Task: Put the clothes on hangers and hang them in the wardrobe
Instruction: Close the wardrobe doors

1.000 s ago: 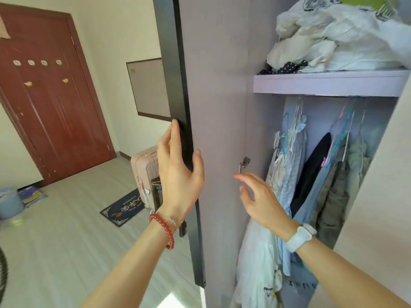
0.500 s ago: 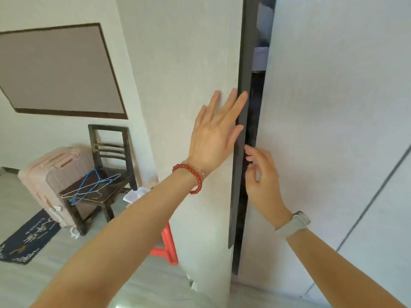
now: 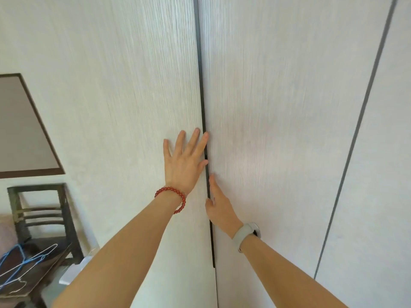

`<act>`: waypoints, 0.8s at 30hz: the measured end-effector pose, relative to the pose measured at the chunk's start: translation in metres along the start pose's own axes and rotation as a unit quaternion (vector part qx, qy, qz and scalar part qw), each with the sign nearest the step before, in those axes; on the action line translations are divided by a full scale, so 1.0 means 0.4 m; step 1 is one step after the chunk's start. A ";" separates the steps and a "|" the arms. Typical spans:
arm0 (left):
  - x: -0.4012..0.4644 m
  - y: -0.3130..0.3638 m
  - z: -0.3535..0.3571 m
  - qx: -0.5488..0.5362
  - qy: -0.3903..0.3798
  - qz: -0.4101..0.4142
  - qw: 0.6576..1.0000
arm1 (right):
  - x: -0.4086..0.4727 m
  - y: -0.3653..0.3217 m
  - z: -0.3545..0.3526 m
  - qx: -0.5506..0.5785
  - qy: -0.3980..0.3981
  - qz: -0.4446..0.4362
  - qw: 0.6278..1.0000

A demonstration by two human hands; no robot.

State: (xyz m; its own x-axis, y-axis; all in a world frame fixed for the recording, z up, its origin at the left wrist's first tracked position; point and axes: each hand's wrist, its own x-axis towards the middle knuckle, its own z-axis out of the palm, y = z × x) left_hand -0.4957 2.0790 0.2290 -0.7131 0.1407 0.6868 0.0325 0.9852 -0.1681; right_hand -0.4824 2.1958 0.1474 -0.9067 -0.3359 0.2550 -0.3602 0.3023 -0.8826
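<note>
My left hand [image 3: 185, 162] lies flat, fingers spread, on the left wardrobe door [image 3: 124, 107] in the middle of the frame. My right hand [image 3: 219, 206] lies flat with straight fingers on the right door [image 3: 278, 107], touching the dark seam. The doors look stiff, smooth and heavy; pull one by its edge. Thin wire hangers [image 3: 24, 263], light and bendy, lie on the chair [image 3: 44, 218] at lower left. No clothes show.
</note>
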 end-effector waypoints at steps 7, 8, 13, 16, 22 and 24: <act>0.019 -0.019 0.026 0.004 0.069 0.036 0.997 | 0.026 0.028 -0.005 0.059 0.011 -0.006 0.998; 0.019 -0.023 0.028 -0.001 0.071 0.040 0.997 | 0.027 0.028 -0.009 0.059 0.004 -0.009 0.998; 0.016 -0.014 0.043 -0.033 0.059 0.031 0.997 | 0.034 0.022 -0.034 0.103 -0.016 -0.001 0.995; 0.016 -0.015 0.046 -0.044 0.065 0.035 0.996 | 0.043 0.024 -0.051 0.118 -0.032 0.007 0.993; 0.016 -0.010 0.058 -0.061 0.085 0.055 0.993 | 0.054 0.036 -0.061 0.119 -0.045 0.011 0.992; 0.020 -0.011 0.064 -0.061 0.087 0.057 0.993 | 0.063 0.035 -0.063 0.104 -0.042 0.004 0.994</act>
State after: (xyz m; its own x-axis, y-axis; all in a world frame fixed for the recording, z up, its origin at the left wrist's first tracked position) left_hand -0.5194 2.0732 0.2169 -0.5688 0.2564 0.7814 0.1980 0.9649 -0.1725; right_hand -0.5159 2.2143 0.1513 -0.8844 -0.4110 0.2210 -0.2917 0.1171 -0.9493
